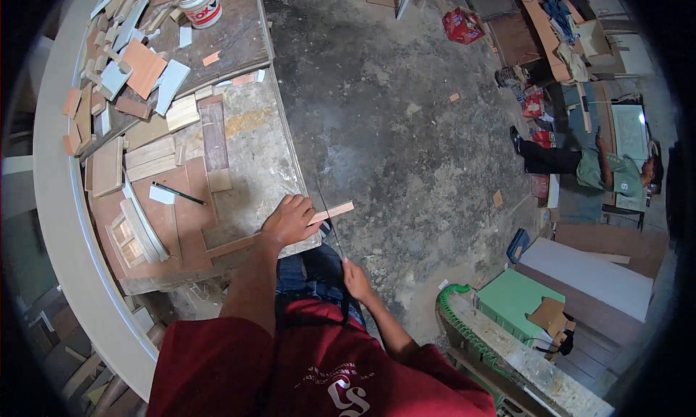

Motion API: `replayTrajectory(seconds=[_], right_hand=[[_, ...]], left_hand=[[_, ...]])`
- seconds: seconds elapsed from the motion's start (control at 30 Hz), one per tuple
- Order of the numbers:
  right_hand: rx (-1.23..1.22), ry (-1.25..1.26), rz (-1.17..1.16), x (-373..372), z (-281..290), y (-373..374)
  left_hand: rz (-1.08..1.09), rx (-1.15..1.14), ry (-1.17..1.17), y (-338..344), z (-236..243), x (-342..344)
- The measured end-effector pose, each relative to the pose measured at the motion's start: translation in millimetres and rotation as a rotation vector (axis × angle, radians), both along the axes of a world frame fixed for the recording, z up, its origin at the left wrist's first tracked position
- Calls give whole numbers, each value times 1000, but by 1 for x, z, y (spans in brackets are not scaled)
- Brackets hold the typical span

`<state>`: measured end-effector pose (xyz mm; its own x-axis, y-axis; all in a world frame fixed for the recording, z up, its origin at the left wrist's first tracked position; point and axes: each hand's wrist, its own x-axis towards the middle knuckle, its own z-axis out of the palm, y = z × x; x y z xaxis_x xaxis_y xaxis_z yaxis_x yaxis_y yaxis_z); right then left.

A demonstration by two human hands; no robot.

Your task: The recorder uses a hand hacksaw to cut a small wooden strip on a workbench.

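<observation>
My left hand [288,221] is closed on a narrow light wooden strip [338,209], pressing it on the bench near its edge, with the strip's end jutting past it. My right hand [354,279], below and to the right, is closed on the lower end of a thin saw [335,236], whose blade crosses the strip just right of my left hand. On the workbench [254,156] to the left lie a pencil [181,194], wooden boards [159,156] and a small curved wooden frame [138,236].
Offcuts [145,69] and a white bucket [199,4] cover the far bench. Concrete floor [384,127] stretches right. Another person [602,167] works at the right. A green coiled hose [453,305] and stacked boards [580,276] are at lower right.
</observation>
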<state>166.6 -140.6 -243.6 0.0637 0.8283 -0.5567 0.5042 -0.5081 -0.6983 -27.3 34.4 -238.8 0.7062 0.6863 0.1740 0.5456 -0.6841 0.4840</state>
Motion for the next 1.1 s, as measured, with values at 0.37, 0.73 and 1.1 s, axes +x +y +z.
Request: replayTrajectory(seconds=[0.37,0.73,1.1], right_hand=[[128,95,-17,-4,-29,-10],[95,130,31,-13,-38,29],[100,-21,16,-30,-15,69]], left_hand=[[4,45,-30,0,4,-1],[-23,-9,-11,0,-1,1],[-6,-2,-41,0,-5,2]])
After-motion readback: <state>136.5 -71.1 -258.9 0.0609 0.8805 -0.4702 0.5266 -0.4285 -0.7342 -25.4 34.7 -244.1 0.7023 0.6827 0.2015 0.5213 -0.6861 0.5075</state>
